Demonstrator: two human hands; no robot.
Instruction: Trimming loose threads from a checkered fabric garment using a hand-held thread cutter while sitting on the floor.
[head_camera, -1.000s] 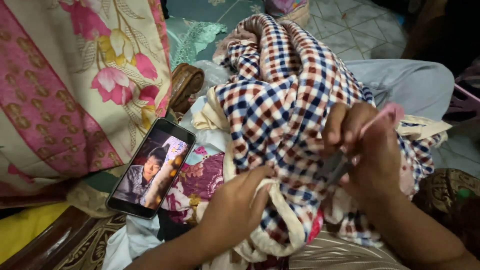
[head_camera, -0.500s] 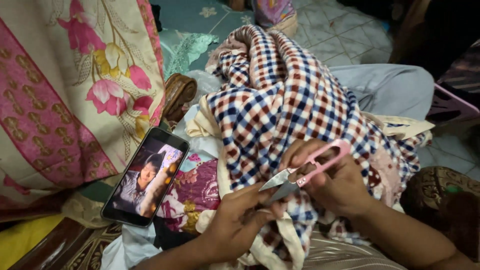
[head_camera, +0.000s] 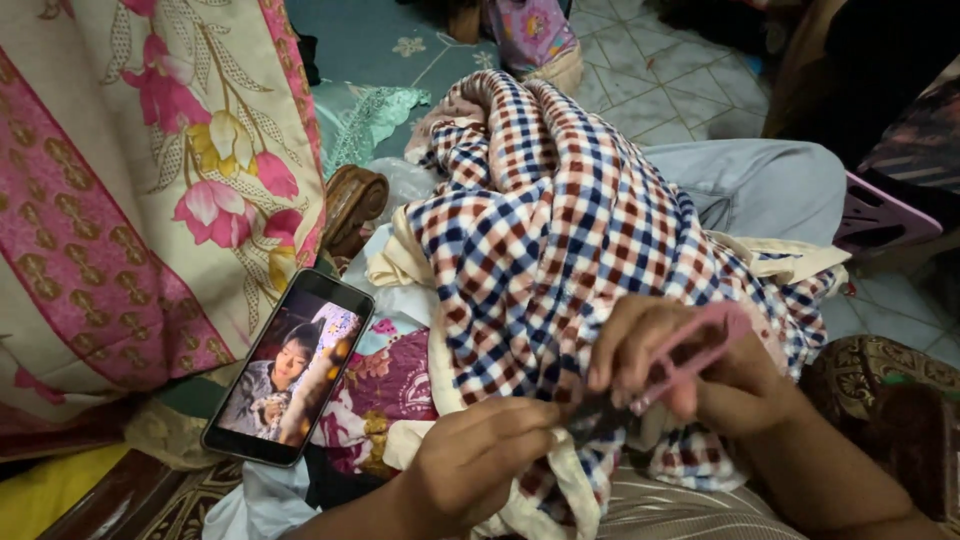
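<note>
One camera, worn on the head, looks steeply down and close onto the lap. The checked cloth (head_camera: 560, 250) fills the centre, both hands sit at six o'clock, a phone (head_camera: 288, 368) lies at eight and tiled floor (head_camera: 660, 85) shows at twelve.

Lit phone (head_camera: 288, 372), floral pink curtain (head_camera: 120, 190), tiled floor (head_camera: 660, 90)

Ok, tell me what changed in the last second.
The right hand brought the pink-handled snips down to the cream hem pinched by the left hand. The checked cloth and the phone stayed put.
</note>
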